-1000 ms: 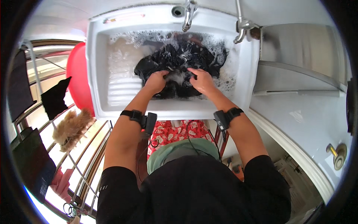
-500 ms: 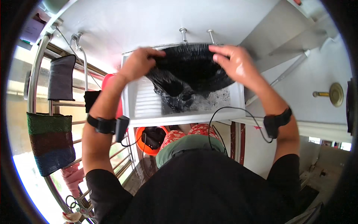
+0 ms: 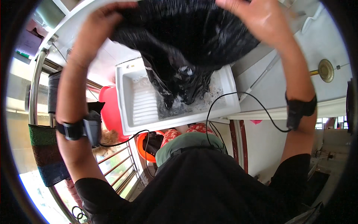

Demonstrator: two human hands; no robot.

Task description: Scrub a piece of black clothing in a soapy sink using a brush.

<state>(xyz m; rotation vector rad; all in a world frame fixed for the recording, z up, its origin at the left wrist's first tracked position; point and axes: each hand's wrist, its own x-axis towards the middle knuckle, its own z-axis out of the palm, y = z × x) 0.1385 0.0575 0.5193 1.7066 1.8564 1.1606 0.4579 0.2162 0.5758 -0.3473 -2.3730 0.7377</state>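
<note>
A wet black garment (image 3: pixel 179 41) is lifted high and spread between my two hands, its upper edge running out at the top of the view. My left hand (image 3: pixel 97 31) is closed on its left corner, slightly smeared by motion. At the other end, my right hand (image 3: pixel 257 18) grips the upper right edge, thumb side toward the cloth. The lower part of the garment hangs down into a white laundry sink (image 3: pixel 182 121) with a ridged washboard (image 3: pixel 143 100) on its left. Foamy, greyish water (image 3: pixel 182 108) lies around the hanging ends.
Left of the sink stands a red basin (image 3: pixel 110 112). An orange bucket (image 3: pixel 141 149) with dark cloth sits below, beside my legs. Towels (image 3: pixel 46 149) hang on a metal rail (image 3: pixel 33 86) at the left. A round brass fitting (image 3: pixel 325 71) juts from the right wall. Black cables (image 3: pixel 257 100) loop from my armbands.
Both hands have risen and moved farther apart, lifting the black garment out of the sink so that only its lower ends reach the water. The view has shifted somewhat.
</note>
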